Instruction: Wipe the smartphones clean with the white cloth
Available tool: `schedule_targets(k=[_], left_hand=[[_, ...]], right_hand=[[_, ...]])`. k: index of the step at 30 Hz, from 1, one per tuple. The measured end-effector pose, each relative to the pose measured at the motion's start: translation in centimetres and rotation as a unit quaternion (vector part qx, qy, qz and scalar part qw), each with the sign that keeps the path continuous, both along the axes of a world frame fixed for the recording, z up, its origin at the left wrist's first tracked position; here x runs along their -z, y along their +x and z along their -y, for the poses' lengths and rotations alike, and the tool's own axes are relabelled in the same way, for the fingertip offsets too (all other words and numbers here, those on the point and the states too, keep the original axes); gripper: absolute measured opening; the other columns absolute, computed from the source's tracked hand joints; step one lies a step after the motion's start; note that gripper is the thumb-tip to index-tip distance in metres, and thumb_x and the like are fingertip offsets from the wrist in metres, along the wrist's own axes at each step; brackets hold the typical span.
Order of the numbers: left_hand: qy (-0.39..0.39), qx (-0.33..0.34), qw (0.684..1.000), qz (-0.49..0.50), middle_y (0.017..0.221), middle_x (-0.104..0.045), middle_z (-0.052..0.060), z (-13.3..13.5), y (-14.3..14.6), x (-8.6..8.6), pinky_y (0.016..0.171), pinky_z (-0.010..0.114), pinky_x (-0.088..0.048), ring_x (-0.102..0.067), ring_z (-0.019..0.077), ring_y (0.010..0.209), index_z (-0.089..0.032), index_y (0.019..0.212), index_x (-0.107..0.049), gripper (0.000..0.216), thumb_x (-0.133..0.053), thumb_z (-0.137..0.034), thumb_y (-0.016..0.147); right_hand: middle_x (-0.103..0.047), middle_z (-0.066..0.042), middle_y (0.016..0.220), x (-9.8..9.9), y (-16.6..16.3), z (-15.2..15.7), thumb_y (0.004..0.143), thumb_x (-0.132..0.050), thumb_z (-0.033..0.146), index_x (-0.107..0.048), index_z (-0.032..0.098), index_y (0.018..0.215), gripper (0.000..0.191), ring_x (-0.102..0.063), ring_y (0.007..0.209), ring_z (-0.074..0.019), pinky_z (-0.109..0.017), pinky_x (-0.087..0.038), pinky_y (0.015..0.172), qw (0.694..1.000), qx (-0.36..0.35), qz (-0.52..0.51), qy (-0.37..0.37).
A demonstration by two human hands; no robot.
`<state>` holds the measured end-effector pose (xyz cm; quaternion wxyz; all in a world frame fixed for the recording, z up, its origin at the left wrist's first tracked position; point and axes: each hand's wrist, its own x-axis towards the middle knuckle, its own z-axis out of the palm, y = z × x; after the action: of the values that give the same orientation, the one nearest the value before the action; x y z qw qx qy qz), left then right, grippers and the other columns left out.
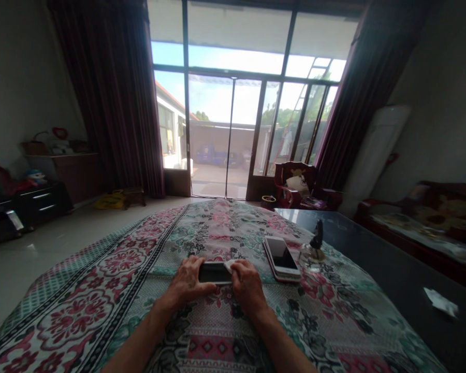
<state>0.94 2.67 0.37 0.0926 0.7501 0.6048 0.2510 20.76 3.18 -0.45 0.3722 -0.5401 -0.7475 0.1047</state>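
Note:
A smartphone (214, 273) lies sideways on the patterned cloth in front of me, its dark screen facing up. My left hand (188, 280) grips its left end, thumb along the near edge and fingers at the far edge. At the phone's right end, my right hand (247, 284) pinches a white tissue (229, 266) against the screen. Most of the tissue is hidden under the fingers. To the right rests a stack of phones (282, 258), a white-framed one on top. Beside it stands a clear spray bottle (312, 253) with a black nozzle.
A floral cloth (93, 305) covers the surface under my hands. On the right, a dark glossy tabletop (396, 280) holds a crumpled white tissue or packet (441, 302). Beyond are a wooden chair (295, 181), glass doors (225, 134) and a red-brown sofa (442, 217).

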Motion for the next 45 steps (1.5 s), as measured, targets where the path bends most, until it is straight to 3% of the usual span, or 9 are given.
schedule_targets(k=[4, 12, 20, 33, 42, 45], left_hand=[[-0.008, 0.059, 0.998, 0.022, 0.12, -0.061, 0.006, -0.3, -1.4, 0.0, 0.098, 0.033, -0.042, -0.054, 0.0281, 0.114, -0.022, 0.118, -0.061, 0.058, -0.071, -0.041, 0.065], [-0.013, 0.058, 0.998, 0.031, 0.116, -0.062, 0.007, -1.1, -1.7, 0.8, 0.096, 0.033, -0.043, -0.054, 0.0281, 0.112, -0.019, 0.116, -0.063, 0.059, -0.073, -0.042, 0.063], [-0.028, 0.052, 0.997, 0.046, 0.115, -0.061, 0.005, -0.9, -1.7, 0.6, 0.094, 0.032, -0.043, -0.054, 0.027, 0.108, -0.023, 0.115, -0.062, 0.059, -0.074, -0.042, 0.06], [-0.038, 0.055, 0.997, 0.03, 0.108, -0.062, 0.006, -1.0, -1.5, 0.3, 0.091, 0.031, -0.044, -0.055, 0.0263, 0.104, -0.019, 0.109, -0.064, 0.054, -0.072, -0.042, 0.06], [-0.036, 0.053, 0.997, 0.032, 0.108, -0.061, 0.004, -0.5, -1.5, -0.2, 0.09, 0.031, -0.043, -0.054, 0.0258, 0.103, -0.021, 0.109, -0.064, 0.055, -0.073, -0.044, 0.06], [-0.039, 0.054, 0.997, 0.032, 0.109, -0.061, 0.004, -0.4, -1.5, -0.4, 0.09, 0.03, -0.043, -0.053, 0.025, 0.104, -0.022, 0.108, -0.063, 0.053, -0.073, -0.043, 0.06]], right_hand=[[-0.067, -0.006, 0.104, 0.1, 0.0, 0.0, 0.085, -0.046, 0.01, -0.07, 0.02, 0.089, 0.026, -0.058, 0.098, -0.0179, -0.024, -0.04, 0.091, 1.0, 0.004, 0.002, -0.002], [-0.065, -0.006, 0.096, -0.2, 0.0, 1.5, 0.085, -0.048, 0.007, -0.07, 0.018, 0.087, 0.024, -0.056, 0.095, -0.0192, -0.027, -0.042, 0.088, 0.999, 0.01, 0.038, 0.026], [-0.064, -0.004, 0.102, -0.3, 0.9, 4.4, 0.084, -0.048, 0.005, -0.069, 0.021, 0.091, 0.027, -0.054, 0.099, -0.0183, -0.026, -0.04, 0.09, 0.996, -0.041, 0.073, 0.034], [-0.068, -0.007, 0.093, -2.6, -1.9, -1.7, 0.085, -0.049, 0.012, -0.071, 0.018, 0.078, 0.024, -0.058, 0.092, -0.02, -0.027, -0.041, 0.083, 0.984, 0.006, 0.179, -0.016], [-0.066, -0.002, 0.103, -1.9, -1.3, 3.1, 0.087, -0.051, 0.014, -0.072, 0.024, 0.088, 0.023, -0.054, 0.099, -0.0187, -0.027, -0.037, 0.091, 0.985, -0.069, 0.155, 0.016], [-0.066, -0.001, 0.102, -2.0, -1.2, 3.1, 0.087, -0.051, 0.014, -0.072, 0.024, 0.086, 0.023, -0.055, 0.098, -0.018, -0.027, -0.037, 0.09, 0.985, -0.078, 0.157, 0.013]])
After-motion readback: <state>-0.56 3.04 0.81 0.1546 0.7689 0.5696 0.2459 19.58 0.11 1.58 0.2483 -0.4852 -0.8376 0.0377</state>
